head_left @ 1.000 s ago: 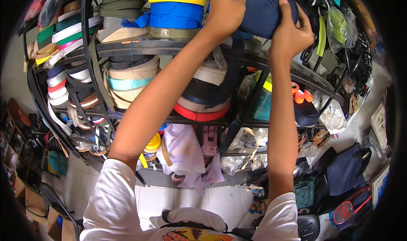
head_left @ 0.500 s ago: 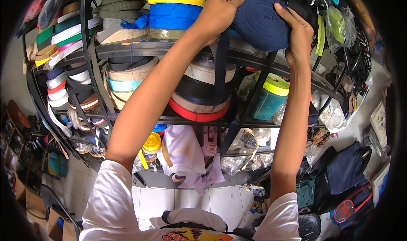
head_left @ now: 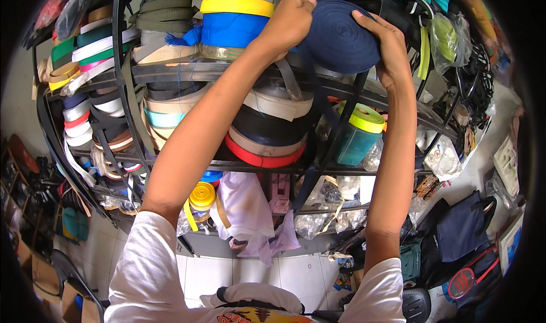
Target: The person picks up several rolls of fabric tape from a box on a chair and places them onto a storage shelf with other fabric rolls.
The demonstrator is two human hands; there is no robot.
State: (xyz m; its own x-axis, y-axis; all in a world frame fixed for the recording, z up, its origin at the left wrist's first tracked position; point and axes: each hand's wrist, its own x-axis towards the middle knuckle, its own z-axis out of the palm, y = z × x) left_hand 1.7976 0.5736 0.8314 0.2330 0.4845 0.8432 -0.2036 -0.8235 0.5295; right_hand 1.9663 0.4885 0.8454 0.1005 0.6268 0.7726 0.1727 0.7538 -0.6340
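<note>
A large coiled roll of navy webbing (head_left: 341, 36) is held up at the upper shelves, its spiral side facing me. My left hand (head_left: 290, 24) is closed at the roll's left edge, thumb and fingers pinched together on the webbing. On the other side my right hand (head_left: 392, 47) wraps the roll's right edge, thumb lying on its face. A dark loose strip (head_left: 315, 87), partly blurred, hangs below the roll in front of the shelf. Right behind my left hand are stacked blue webbing (head_left: 235, 29) and yellow webbing (head_left: 237, 5).
The black metal shelf rack (head_left: 170, 71) carries many webbing rolls, including a red roll (head_left: 265, 159). A teal jar with a yellow-green lid (head_left: 358, 138) stands between my forearms. Lower down hang a pale lilac cloth (head_left: 244, 206) and a yellow roll (head_left: 202, 195). Bags (head_left: 463, 229) lie at right.
The navy roll and my right hand have shifted slightly left and down. The loose strip under the roll, earlier hanging nearly straight, has swung to the right.
</note>
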